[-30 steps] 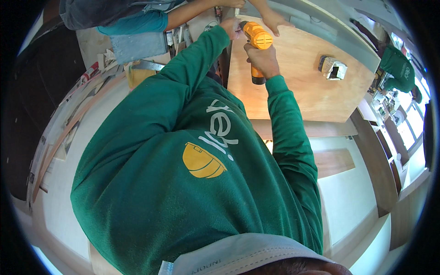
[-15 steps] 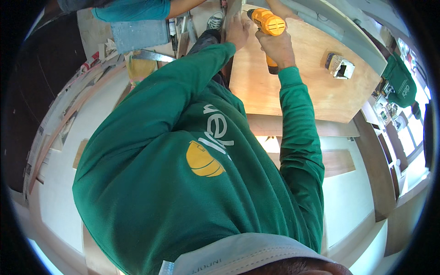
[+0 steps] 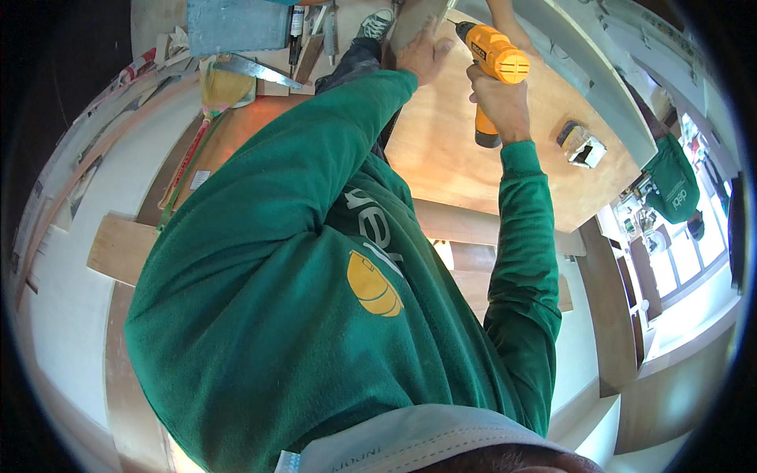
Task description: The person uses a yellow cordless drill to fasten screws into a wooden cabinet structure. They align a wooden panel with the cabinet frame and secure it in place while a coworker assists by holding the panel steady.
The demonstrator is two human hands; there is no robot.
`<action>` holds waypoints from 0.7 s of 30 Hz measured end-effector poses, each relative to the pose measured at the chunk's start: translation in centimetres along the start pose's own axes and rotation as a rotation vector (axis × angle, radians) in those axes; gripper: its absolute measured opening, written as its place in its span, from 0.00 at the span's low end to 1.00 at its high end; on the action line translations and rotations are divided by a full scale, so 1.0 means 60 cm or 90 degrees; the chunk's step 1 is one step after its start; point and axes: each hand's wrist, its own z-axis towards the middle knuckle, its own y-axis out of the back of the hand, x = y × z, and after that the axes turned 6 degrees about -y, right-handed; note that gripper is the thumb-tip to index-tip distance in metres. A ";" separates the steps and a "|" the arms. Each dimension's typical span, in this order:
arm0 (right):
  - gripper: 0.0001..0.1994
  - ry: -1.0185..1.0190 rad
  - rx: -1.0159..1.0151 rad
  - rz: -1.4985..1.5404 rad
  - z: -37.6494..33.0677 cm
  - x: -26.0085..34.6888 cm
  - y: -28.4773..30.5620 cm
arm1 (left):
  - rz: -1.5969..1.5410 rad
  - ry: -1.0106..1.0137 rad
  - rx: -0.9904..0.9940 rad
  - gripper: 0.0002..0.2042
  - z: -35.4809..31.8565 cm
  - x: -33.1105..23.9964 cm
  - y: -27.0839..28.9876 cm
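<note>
My right hand (image 3: pixel 505 102) is wrapped round the grip of a yellow cordless drill (image 3: pixel 495 54). The thin bit points to the far left, near the join between the wooden panel (image 3: pixel 441 150) and a narrow board (image 3: pixel 412 24) along its left edge. Whether the bit touches wood I cannot tell. My left hand (image 3: pixel 424 59) lies at that edge, fingers stretched forward and thumb apart, just left of the drill. Beyond the drill, another person's forearm (image 3: pixel 509 22) reaches over the panel; that hand is hidden.
A small boxy block (image 3: pixel 582 146) sits on the panel's right side. To the left lie a handsaw (image 3: pixel 256 69), a broom (image 3: pixel 223 87), a blue-grey box (image 3: pixel 236 27) and a sealant tube (image 3: pixel 296 22). A person in green (image 3: pixel 670 177) is off to the right.
The drill has drawn back to the right, away from my left hand, and its bit now shows. My view has shifted; the other person's teal sleeve has mostly left the picture at the top left.
</note>
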 end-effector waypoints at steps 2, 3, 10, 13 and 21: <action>0.14 0.019 0.004 -0.003 0.003 0.007 0.003 | -0.014 -0.005 0.001 0.40 -0.001 -0.004 0.005; 0.14 0.028 0.007 -0.005 0.004 0.008 0.004 | -0.021 -0.007 0.002 0.40 -0.001 -0.006 0.007; 0.14 0.022 -0.013 -0.030 0.013 0.008 -0.001 | -0.009 0.001 -0.009 0.40 0.001 -0.006 0.007; 0.16 0.018 0.017 0.005 0.011 0.013 0.003 | -0.004 -0.013 -0.077 0.39 0.002 0.005 -0.010; 0.15 -0.003 0.061 0.020 0.028 -0.001 0.007 | 0.091 -0.255 -0.224 0.09 0.074 -0.028 0.017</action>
